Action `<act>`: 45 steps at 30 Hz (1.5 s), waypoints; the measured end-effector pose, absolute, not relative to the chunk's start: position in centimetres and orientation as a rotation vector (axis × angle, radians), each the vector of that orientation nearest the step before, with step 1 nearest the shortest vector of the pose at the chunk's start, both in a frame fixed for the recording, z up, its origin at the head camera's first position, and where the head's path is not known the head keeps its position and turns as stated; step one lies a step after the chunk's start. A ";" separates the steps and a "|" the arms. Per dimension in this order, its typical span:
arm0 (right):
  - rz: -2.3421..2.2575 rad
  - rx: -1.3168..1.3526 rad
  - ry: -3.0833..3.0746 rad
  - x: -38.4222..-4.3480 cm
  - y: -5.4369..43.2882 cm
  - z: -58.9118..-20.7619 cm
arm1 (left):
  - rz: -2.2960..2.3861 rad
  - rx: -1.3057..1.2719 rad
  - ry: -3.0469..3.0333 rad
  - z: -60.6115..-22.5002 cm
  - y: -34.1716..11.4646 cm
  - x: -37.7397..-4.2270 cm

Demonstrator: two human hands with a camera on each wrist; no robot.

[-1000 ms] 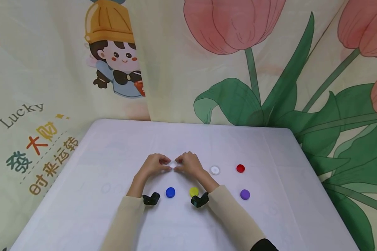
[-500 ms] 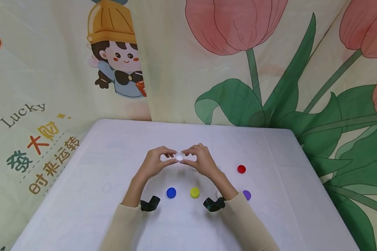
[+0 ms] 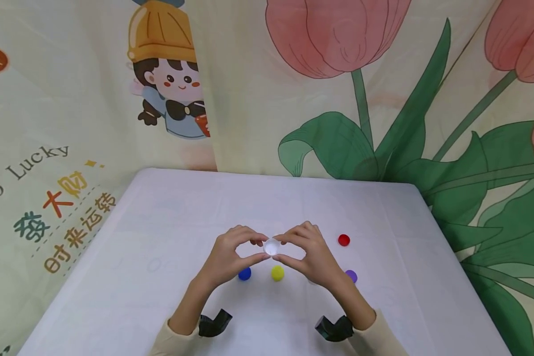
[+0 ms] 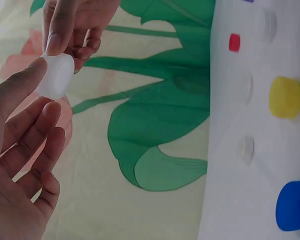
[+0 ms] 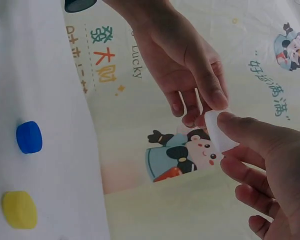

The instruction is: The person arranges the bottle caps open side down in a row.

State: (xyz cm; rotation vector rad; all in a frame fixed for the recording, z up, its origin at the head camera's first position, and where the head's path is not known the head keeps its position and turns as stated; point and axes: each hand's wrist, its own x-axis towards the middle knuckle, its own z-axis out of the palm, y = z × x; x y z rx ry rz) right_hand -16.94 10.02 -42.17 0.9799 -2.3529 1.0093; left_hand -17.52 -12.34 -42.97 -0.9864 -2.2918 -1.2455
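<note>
Thumb and fingertips of my left hand [image 3: 231,254] pinch the left side of a small white bottle cap [image 3: 272,246]. My right hand [image 3: 313,254] pinches the same cap from the opposite side, so it hangs between the two hands above the table. Its round face and raised rim face the head camera. The left wrist view has the white cap [image 4: 58,77] between both thumbs, well off the tabletop. Seen from the right wrist, the cap [image 5: 220,134] is partly covered by the right thumb.
On the white table [image 3: 160,212] lie a blue cap [image 3: 244,274], a yellow cap [image 3: 278,273], a red cap [image 3: 344,240] and a purple cap [image 3: 351,276]. The left wrist view also has several white caps [image 4: 246,148] there. A printed cloth [image 3: 240,89] hangs behind.
Both hands have raised the white cap off the table and brought it nearer the head camera, slightly rightward. The forearms now cover part of the blue and purple caps.
</note>
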 end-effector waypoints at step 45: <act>0.933 0.938 -2.283 -14.9 11.4 -42.6 | -1.828 -0.491 -2.598 -40.7 -9.8 -14.7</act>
